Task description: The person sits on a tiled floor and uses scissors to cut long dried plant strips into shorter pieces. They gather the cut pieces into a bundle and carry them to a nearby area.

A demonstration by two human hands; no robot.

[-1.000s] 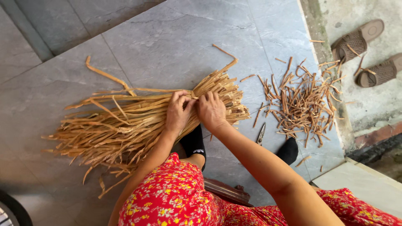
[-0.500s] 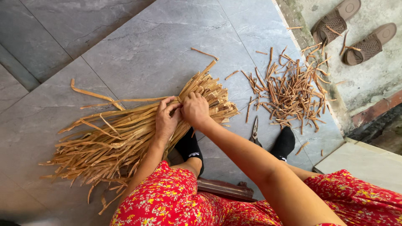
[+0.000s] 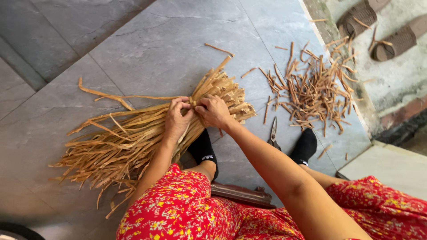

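The bundle of strips (image 3: 133, 138) consists of long, flat, tan, dried fibre lengths, gathered tight at one end and fanned loose at the other, lying on the grey tiled floor (image 3: 133, 44). The left hand (image 3: 178, 120) and right hand (image 3: 214, 111) meet at the bundle's gathered neck, fingers curled closed around the strips, forearms extended forward. The long axis runs from the frayed lower-left end to the cut upper-right end. Scissors (image 3: 273, 133) lie right of the bundle, beside the pile of offcuts (image 3: 311, 93).

Pale straw-yellow strips (image 3: 133, 138) are seen on grey, faintly veined floor tiles (image 3: 147, 49). Beside that bundle, darker orange-brown offcuts (image 3: 311, 91), black socks (image 3: 203, 149) and a red dress (image 3: 187, 209) patterned with yellow flowers are shown.
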